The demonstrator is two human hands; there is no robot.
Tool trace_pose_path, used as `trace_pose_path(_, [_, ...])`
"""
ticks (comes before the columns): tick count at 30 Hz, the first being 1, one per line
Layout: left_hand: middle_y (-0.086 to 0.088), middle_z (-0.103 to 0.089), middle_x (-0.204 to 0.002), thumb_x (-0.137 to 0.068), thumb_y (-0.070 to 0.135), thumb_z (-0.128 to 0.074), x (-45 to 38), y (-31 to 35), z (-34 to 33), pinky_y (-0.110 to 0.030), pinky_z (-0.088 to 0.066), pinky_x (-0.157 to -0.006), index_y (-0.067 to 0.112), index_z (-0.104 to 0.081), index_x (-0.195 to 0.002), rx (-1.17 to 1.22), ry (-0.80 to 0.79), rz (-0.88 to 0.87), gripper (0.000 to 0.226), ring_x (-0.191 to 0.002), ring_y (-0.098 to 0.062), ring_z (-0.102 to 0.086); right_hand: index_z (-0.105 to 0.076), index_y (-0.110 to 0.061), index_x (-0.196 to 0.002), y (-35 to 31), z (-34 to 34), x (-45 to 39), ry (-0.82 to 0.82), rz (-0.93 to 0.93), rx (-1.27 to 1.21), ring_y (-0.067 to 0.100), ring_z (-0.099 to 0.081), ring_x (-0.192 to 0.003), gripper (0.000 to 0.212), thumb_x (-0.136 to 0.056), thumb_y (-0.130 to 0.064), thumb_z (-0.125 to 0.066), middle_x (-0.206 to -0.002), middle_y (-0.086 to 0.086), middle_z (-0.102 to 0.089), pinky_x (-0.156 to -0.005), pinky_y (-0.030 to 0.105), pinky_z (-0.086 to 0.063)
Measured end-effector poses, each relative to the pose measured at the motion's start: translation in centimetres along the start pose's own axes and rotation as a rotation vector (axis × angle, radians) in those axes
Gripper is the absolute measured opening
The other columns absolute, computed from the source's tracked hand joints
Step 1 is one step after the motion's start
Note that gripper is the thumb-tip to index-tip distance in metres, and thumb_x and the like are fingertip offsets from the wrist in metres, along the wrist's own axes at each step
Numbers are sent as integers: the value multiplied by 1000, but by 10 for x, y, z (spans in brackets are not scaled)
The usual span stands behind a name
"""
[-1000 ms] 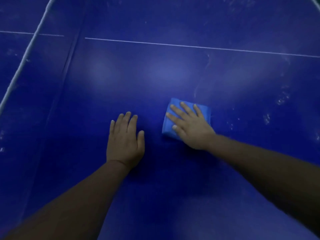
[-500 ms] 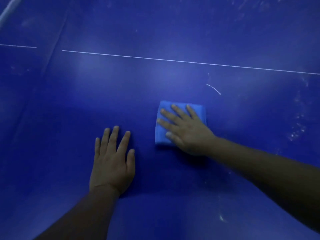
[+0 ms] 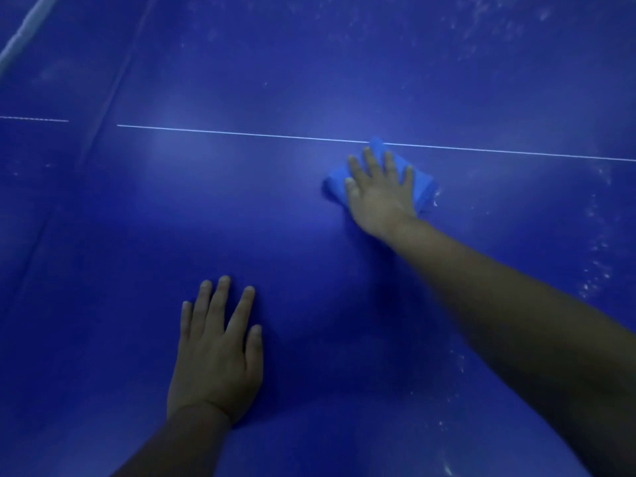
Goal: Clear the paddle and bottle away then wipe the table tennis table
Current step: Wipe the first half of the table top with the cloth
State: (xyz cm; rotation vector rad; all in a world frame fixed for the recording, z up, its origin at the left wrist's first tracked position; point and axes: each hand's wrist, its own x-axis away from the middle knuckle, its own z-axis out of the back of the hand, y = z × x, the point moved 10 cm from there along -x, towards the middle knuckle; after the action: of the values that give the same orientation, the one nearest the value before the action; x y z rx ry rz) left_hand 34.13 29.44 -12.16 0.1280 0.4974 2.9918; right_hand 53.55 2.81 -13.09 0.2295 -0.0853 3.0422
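Here, the cloth (image 3: 378, 173) lies flat under the right hand (image 3: 380, 194).

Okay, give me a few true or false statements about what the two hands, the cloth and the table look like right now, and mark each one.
1. The right hand presses flat on a folded blue cloth. True.
2. The left hand grips a paddle. False: it rests flat and spread on the bare table, holding nothing.
3. The cloth's far corner reaches the thin white line. True.
4. A bottle stands beside the cloth. False: no bottle is in view.
5. Pale specks dot the table to the right of the right arm. True.
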Motion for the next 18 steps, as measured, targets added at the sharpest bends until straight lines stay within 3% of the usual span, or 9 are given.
trace_pose_path(4, [-14, -33, -158, -94, 43, -27, -1, 2, 0, -45, -5, -121, 15, -47, -146, -23, -5, -2, 62, -149, -31, -18, -11, -35, -158, -109, -15, 12, -24, 289, -70, 25, 6, -153, 57, -102, -49, -12, -167, -8, -1, -118, 59, 7])
trace_pose_path(7, [-13, -33, -158, -95, 43, -27, -1, 1, 0, -44, -4, -120, 16, -46, -147, -29, -6, 4, 62, -149, -30, -17, -14, -34, -158, -77, -4, -16, -6, 253, -19, 27, -1, -153, 55, -104, -47, -16, -167, -6, -6, -118, 60, 0])
trace_pose_path(9, [-14, -32, -158, -95, 42, -28, 0, 1, -1, -44, -3, -120, 16, -45, -147, -32, -7, -7, 61, -149, -30, -17, -18, -31, -157, 6, 5, -30, 66, 52, 26, 30, -7, -152, 53, -106, -42, -21, -167, -3, -10, -117, 62, -7])
trace_pose_path(12, [-15, -33, -157, -96, 42, -28, -1, 3, 0, -45, -4, -120, 14, -46, -146, -27, -16, -19, 60, -149, -32, -17, -18, -30, -158, 164, 20, -17, 102, -451, -118, 32, -5, -152, 54, -105, -42, -20, -167, -1, -8, -117, 65, -6])
trace_pose_path(14, [-14, -33, -158, -95, 42, -28, -1, 2, -2, -46, -4, -120, 14, -45, -147, -32, -34, -15, 61, -149, -31, -17, -16, -30, -158, 190, 19, -4, 69, -644, -202, 32, 0, -152, 55, -104, -43, -18, -167, -2, -5, -116, 66, -2])
trace_pose_path(16, [-13, -31, -159, -94, 44, -27, -1, 0, -2, -48, -6, -121, 15, -44, -147, -25, -44, -4, 63, -150, -30, -15, -19, -27, -158, 130, 17, -13, 108, -477, -170, 35, -2, -152, 54, -105, -38, -21, -167, 1, -8, -116, 66, -3])
trace_pose_path(18, [-14, -31, -158, -92, 44, -29, -2, 1, -1, -50, -8, -120, 14, -46, -146, -18, -33, -4, 64, -150, -31, -16, -18, -28, -157, 29, 4, -18, 97, -77, -65, 33, -4, -152, 54, -105, -40, -19, -167, -1, -9, -116, 64, -3])
